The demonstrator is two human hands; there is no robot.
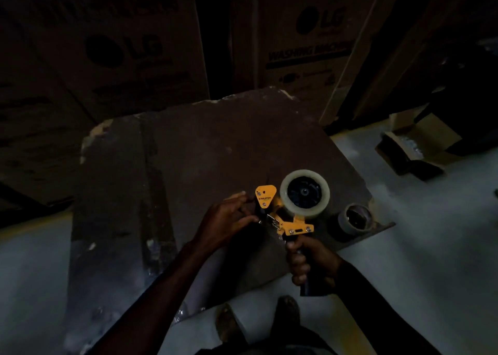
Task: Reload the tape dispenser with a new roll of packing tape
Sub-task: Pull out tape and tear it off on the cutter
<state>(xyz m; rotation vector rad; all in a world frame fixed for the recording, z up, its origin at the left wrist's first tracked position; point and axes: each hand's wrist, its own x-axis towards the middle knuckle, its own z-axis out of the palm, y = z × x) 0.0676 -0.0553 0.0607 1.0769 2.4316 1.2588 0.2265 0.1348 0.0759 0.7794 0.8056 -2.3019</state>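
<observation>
A yellow tape dispenser (289,224) is held above a dark board. A full roll of clear packing tape (304,193) sits on its black hub. My right hand (307,263) is wrapped around the dark handle below the frame. My left hand (229,222) is at the front end, fingers pinched beside the yellow triangular plate (265,195) and the metal roller part; a tape end between the fingers cannot be made out. A nearly spent tape core (355,218) lies on the board's right corner.
The dark worn board (188,166) lies on a pale floor (431,233). Large LG cardboard cartons (310,45) stand behind it. An open small carton (415,144) sits on the floor at right. My feet (288,311) show below.
</observation>
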